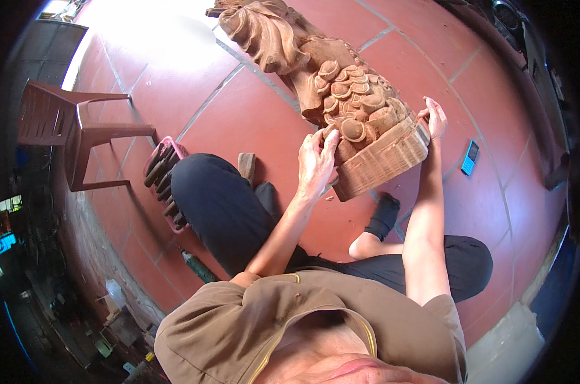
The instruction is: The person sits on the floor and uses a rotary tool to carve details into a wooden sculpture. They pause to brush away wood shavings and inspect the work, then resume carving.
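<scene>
A large brown wood carving (367, 96) reaches away from me over the floor, its ridged flat base (383, 160) facing me. Rounded, coin-like shapes cover its near part, and flowing folds are cut into the far end. My left hand (317, 160) is closed on the near left corner of the carving, thumb and fingers bent against the wood. Beside the base's right end is my right hand (434, 117), its fingers partly stretched and apart. Its fingertips are close to the carving's edge; whether they press on it I cannot tell.
A pink basket (181, 148) of dark tools stands left of my bent knee, near a brown plastic chair (72, 131). A wood block (246, 165) and a green bottle (199, 265) are nearby. A phone (470, 158) lies on the red tiles at right.
</scene>
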Tool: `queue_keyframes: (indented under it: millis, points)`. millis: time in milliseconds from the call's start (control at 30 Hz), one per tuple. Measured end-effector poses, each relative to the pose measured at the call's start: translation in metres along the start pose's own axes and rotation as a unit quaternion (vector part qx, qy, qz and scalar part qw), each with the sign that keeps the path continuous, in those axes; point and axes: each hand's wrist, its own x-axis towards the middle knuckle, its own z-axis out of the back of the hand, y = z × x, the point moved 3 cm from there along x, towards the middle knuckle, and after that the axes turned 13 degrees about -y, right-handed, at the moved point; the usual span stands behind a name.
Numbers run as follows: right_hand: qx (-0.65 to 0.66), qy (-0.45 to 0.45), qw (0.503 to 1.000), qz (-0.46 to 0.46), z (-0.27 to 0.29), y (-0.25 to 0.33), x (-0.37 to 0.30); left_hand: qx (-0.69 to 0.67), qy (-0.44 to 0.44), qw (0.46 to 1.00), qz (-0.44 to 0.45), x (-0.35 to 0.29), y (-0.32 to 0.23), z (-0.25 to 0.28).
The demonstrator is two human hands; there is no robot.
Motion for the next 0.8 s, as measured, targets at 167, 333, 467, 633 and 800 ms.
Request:
queue_keyframes:
  millis: [167, 333, 467, 633, 800]
  points:
    - [0.017, -0.016, 0.999, -0.042, -0.006, -0.019, -0.022, -0.005, 0.018, 0.998, -0.06, 0.002, 0.0, 0.015]
    - [0.018, -0.02, 0.999, -0.029, -0.002, -0.044, -0.032, -0.062, 0.016, 0.996, -0.066, 0.007, 0.01, 0.018]
    - [0.137, -0.005, 0.99, -0.046, -0.013, -0.078, -0.036, -0.011, 0.024, 0.999, -0.044, 0.011, -0.008, 0.033]
    - [0.008, -0.047, 0.998, 0.027, 0.016, -0.099, -0.024, 0.04, 0.028, 0.993, -0.111, 0.018, -0.006, 0.03]
    - [0.118, -0.073, 0.99, -0.017, -0.016, -0.005, -0.087, 0.108, 0.031, 0.986, -0.12, 0.021, -0.017, 0.034]
